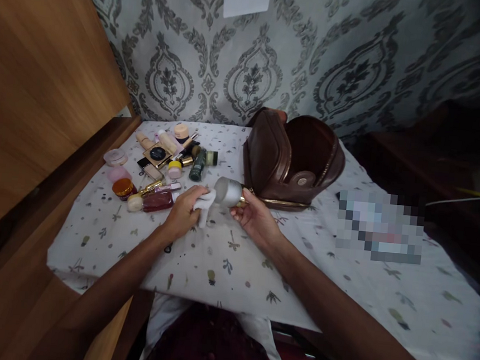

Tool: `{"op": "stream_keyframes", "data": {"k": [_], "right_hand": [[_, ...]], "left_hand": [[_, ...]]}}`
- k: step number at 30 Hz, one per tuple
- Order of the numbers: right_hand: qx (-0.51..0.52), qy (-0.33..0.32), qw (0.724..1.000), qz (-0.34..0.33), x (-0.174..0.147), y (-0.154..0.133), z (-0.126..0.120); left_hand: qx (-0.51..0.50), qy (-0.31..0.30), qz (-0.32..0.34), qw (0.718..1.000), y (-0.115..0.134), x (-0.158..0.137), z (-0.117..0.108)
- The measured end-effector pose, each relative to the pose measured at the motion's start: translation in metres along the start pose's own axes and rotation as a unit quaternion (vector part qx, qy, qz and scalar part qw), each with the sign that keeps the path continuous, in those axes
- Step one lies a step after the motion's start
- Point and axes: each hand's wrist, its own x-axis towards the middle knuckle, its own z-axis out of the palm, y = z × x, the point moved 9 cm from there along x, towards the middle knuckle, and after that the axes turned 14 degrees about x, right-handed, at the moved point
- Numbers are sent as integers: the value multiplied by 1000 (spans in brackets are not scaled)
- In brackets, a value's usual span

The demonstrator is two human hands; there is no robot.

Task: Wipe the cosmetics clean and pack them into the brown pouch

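Note:
My left hand (pixel 184 211) is closed on a crumpled white cloth (pixel 205 204) above the middle of the table. Just right of it, my right hand (pixel 257 218) grips the gold-coloured end of a frosted, silvery bottle (pixel 228 192), which is tilted on its side with its wide end toward the cloth. Whether cloth and bottle touch I cannot tell. Behind my right hand stands a brown handbag (pixel 267 154), its zipped top gaping. Near my left hand lies a dark red bottle (pixel 157 201) with a pale cap.
Several cosmetics crowd the left side, among them a black-and-gold compact (pixel 157 154), a green bottle (pixel 198 165), an amber jar (pixel 124 188) and a yellow-lidded jar (pixel 174 168). A patterned cloth covers the table (pixel 231 274). A blurred-out item (pixel 381 226) lies right; a wooden cabinet (pixel 43 73) stands left.

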Motion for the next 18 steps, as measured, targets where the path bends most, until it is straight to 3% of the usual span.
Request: {"op": "stream_keyframes", "data": {"k": [4, 7, 13, 18], "right_hand": [[-39, -10, 999, 28, -1, 6, 2], [-83, -16, 996, 15, -4, 6, 6], [-110, 8, 994, -17, -6, 2, 5], [-85, 23, 996, -20, -3, 1, 0]], "left_hand": [[-13, 3, -61, 998, -11, 0, 1], [-24, 31, -66, 997, -14, 0, -3], [-60, 109, 26, 992, -2, -1, -17], [-92, 103, 112, 984, 19, -3, -22]]}}
